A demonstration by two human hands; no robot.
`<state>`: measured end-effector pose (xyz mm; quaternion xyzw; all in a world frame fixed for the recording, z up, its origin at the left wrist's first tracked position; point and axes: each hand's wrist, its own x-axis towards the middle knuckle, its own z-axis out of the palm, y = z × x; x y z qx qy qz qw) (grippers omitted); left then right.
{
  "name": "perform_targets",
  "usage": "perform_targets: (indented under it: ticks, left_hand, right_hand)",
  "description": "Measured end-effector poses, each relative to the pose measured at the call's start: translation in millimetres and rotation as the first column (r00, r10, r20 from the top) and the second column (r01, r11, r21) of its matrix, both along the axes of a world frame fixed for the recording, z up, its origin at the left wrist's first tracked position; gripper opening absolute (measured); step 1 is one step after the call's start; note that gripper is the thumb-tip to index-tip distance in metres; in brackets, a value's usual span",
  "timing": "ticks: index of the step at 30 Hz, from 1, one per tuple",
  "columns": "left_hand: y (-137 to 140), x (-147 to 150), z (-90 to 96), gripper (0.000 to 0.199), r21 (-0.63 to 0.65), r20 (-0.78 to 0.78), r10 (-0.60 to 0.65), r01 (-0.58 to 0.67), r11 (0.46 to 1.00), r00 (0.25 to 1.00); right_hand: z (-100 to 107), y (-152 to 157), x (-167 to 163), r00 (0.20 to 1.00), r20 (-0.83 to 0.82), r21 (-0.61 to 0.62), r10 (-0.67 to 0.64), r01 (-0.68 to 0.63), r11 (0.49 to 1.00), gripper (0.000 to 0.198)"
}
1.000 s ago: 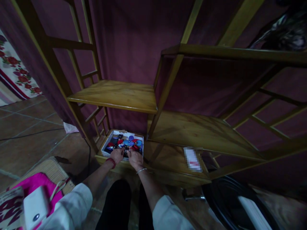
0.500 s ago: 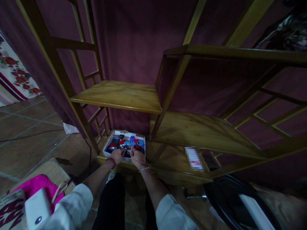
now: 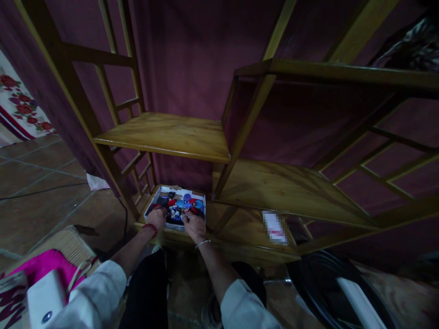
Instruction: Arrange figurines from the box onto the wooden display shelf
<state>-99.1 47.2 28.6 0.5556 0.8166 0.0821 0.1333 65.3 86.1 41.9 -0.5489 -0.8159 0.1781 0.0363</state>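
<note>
A shallow white box [image 3: 203, 208] stands on the bottom shelf, filled with small red, blue, purple and dark items [image 3: 178, 206] too small to name. My left hand [image 3: 157, 216], with a red bead bracelet at the wrist, reaches over the box's near left side. Its fingers are curled down among the items. My right hand [image 3: 194, 225], wearing a thin silvery bracelet, is at the near right part of the box with fingers bent together. What either hand grips is hidden by the fingers.
Wooden shelving [image 3: 168, 135] surrounds the box, with a shelf board above it. A blurred-out flat item [image 3: 275, 227] lies on the lower shelf to the right. At lower left are a woven seat [image 3: 70, 244], pink cloth [image 3: 51, 265] and a white device [image 3: 46, 297]; a black round seat [image 3: 329, 283] is at right.
My hands have moved apart: the left has shifted left along the box, while the right stays near its right side. More of the items between them shows.
</note>
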Motion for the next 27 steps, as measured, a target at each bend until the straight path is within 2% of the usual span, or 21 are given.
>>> perform_targets:
  ticks: [5, 13, 22, 27]
  left_hand:
    - [3.2, 3.1, -2.4, 0.027, -0.013, 0.006, 0.002, -0.002, 1.000, 1.000]
    - [2.5, -3.3, -3.7, 0.027, 0.037, 0.016, -0.017, 0.016, 0.999, 1.000]
    - [24.7, -22.6, -3.7, 0.033, 0.059, 0.032, 0.122, -0.123, 0.991, 0.992]
    - [35.7, -27.9, -0.5, 0.041, 0.034, 0.055, 0.093, -0.095, 0.995, 0.994]
  right_hand:
    - [-3.6, -0.2, -0.4, 0.999, -0.016, 0.024, -0.029, 0.030, 0.999, 0.036]
    - [-6.5, 0.9, -0.4, 0.999, -0.041, 0.041, -0.015, 0.017, 0.999, 0.034]
    - [-6.0, 3.6, 2.9, 0.999, -0.050, 0.015, -0.018, 0.018, 1.000, 0.035]
    - [-3.8, 3.7, 1.4, 0.999, -0.006, -0.003, -0.040, 0.040, 0.999, 0.038]
